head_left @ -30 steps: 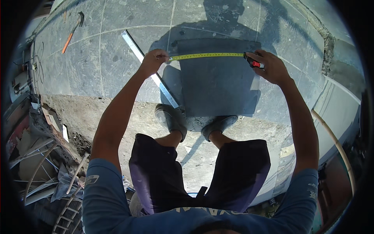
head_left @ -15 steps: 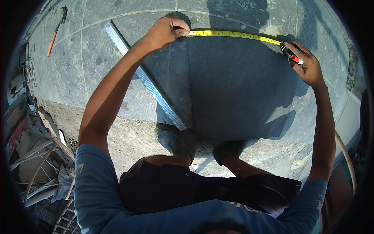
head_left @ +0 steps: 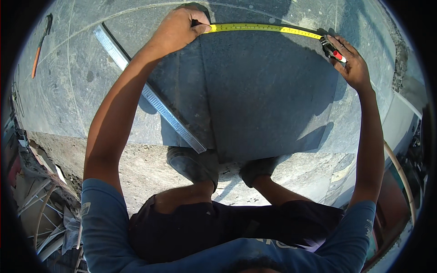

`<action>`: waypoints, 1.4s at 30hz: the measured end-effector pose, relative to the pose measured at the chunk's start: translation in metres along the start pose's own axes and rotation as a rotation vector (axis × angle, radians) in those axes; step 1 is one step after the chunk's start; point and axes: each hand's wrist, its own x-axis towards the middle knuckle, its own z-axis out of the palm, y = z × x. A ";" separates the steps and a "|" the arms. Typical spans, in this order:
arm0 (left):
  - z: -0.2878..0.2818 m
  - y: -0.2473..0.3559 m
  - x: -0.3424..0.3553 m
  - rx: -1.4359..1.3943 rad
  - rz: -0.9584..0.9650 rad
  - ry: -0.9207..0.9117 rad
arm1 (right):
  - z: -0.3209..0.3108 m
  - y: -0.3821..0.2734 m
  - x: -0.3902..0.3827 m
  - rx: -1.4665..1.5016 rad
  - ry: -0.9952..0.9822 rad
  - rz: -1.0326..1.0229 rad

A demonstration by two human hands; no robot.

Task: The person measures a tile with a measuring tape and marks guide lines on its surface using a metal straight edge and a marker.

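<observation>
A yellow tape measure blade (head_left: 255, 27) is stretched from left to right across the far part of a dark grey sheet (head_left: 268, 100). Its free end is pinched between thumb and fingers of my left hand (head_left: 180, 29). At the other end my right hand (head_left: 353, 63) grips the dark case of the tape measure (head_left: 327, 45). A red-capped marker (head_left: 339, 56) sticks out in the same hand, beside the case. Left of the sheet lies a ribbed silvery metal channel (head_left: 166, 111), slanting toward my feet and partly covered by my left forearm.
A hammer with an orange handle (head_left: 37, 61) rests at the far left. My shoes (head_left: 193, 164) stand at the sheet's near edge on rough ground. Thin poles and scrap (head_left: 45, 218) are piled at lower left. A curved pole (head_left: 400, 177) runs along the right.
The whole view has shifted, so everything appears a little farther left and higher. Both hands keep their hold, and the tape stays stretched between them.
</observation>
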 end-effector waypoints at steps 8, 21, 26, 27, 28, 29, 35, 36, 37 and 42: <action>0.003 -0.010 0.001 0.168 0.110 0.055 | 0.005 0.032 0.001 -0.124 0.146 -0.169; -0.002 -0.005 0.013 0.147 0.033 -0.043 | -0.005 0.030 0.010 -0.072 0.059 -0.134; 0.003 -0.005 0.013 0.129 0.089 -0.007 | -0.003 0.023 0.008 -0.106 0.048 -0.097; 0.003 -0.006 0.014 0.140 0.091 -0.007 | -0.001 0.023 0.007 -0.109 0.061 -0.092; 0.003 -0.007 0.015 0.152 0.094 -0.007 | 0.000 0.023 0.007 -0.111 0.075 -0.087; 0.004 -0.008 0.015 0.150 0.095 -0.006 | 0.001 0.023 0.006 -0.114 0.074 -0.086; -0.005 0.020 0.020 -0.061 -0.035 -0.113 | -0.002 -0.004 0.000 -0.203 0.153 -0.001; -0.008 0.019 0.017 -0.061 -0.001 -0.059 | -0.011 -0.024 0.002 -0.180 0.239 0.107; -0.007 0.021 0.017 -0.073 0.043 -0.004 | -0.016 -0.022 0.000 -0.182 0.404 0.051; -0.007 0.026 0.021 -0.071 -0.060 -0.064 | -0.035 -0.119 -0.003 0.601 0.952 0.204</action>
